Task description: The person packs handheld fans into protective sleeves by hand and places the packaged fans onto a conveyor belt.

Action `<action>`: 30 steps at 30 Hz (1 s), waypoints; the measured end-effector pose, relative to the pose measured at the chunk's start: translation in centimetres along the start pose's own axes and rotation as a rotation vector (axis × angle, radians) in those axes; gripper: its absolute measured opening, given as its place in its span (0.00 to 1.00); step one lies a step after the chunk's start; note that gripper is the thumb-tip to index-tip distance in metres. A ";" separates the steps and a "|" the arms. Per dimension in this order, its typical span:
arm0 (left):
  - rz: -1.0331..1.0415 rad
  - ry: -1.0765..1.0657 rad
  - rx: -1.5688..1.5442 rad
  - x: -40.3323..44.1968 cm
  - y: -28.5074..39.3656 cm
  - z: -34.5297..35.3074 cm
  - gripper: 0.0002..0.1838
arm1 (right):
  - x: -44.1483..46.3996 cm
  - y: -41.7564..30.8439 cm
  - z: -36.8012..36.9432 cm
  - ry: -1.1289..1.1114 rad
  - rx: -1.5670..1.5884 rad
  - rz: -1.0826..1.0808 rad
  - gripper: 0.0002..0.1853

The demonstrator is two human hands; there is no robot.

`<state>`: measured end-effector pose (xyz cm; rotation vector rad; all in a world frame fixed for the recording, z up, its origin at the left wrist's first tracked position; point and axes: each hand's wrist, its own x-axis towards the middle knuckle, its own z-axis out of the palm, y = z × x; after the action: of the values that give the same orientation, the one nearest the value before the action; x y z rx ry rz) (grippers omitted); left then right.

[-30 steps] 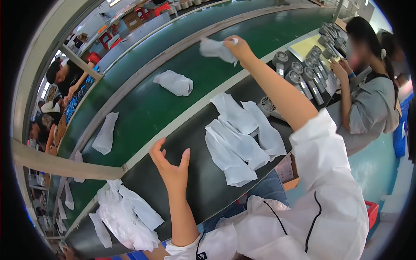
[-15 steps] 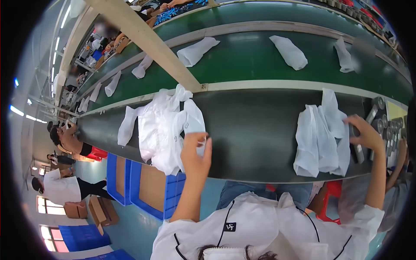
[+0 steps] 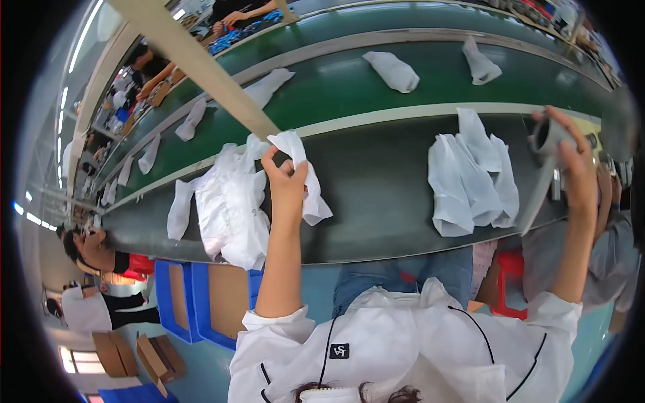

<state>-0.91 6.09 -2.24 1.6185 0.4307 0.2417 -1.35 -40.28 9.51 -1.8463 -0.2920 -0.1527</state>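
Observation:
My left hand [image 3: 285,180] pinches a thin white bag [image 3: 314,201] near its upper end, just right of a heap of white bags [image 3: 228,211] on the dark work surface. In my right hand [image 3: 579,164], at the right end, is a grey metal part [image 3: 552,140] with a round, cup-like head and a long flat handle hanging down. The handle is a little blurred. Between my hands, nearer the right, lies a cluster of filled white bags [image 3: 463,185], side by side and partly overlapping.
Beyond the dark surface runs a green conveyor [image 3: 336,94] with several wrapped white pieces spaced along it. A beige post [image 3: 201,70] slants across the upper left. Blue bins [image 3: 201,302] stand below left. A person in grey [image 3: 571,258] sits close on my right.
My left hand has lifted a bag off the heap and moved up with it. My right hand, empty before, has taken up the grey metal part. The whole view has shifted slightly.

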 end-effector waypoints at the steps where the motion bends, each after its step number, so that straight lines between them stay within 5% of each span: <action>1: 0.008 -0.033 -0.118 0.1 0.1 1.2 0.35 | -1.0 -0.3 2.7 -0.006 0.053 -0.093 0.41; 6: 0.051 -0.117 -0.429 -1.7 0.9 7.7 0.37 | -4.5 -0.5 15.5 0.083 0.534 -0.413 0.36; 10: -0.103 -0.116 -0.449 -2.8 2.7 9.7 0.35 | -3.7 2.5 19.3 0.252 0.160 -0.885 0.31; 19: -0.208 -0.123 -0.545 -4.3 2.1 11.5 0.38 | -4.1 5.0 20.5 0.541 -0.196 -0.923 0.30; 22: -0.243 -0.238 -0.633 -6.9 3.3 11.6 0.37 | -3.6 5.6 20.8 0.641 -0.219 -0.901 0.29; 24: 0.012 -0.516 -0.519 -8.4 2.3 11.6 0.36 | -3.1 5.8 20.5 0.688 -0.217 -0.896 0.28; 30: 0.242 -0.323 -0.228 -7.4 1.9 11.2 0.10 | -2.2 5.3 19.3 0.495 -0.065 -0.987 0.31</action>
<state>-2.76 -7.27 -0.69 1.4506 -0.0404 0.1980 -2.87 -23.51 -1.51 -1.5130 -0.8250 -1.2789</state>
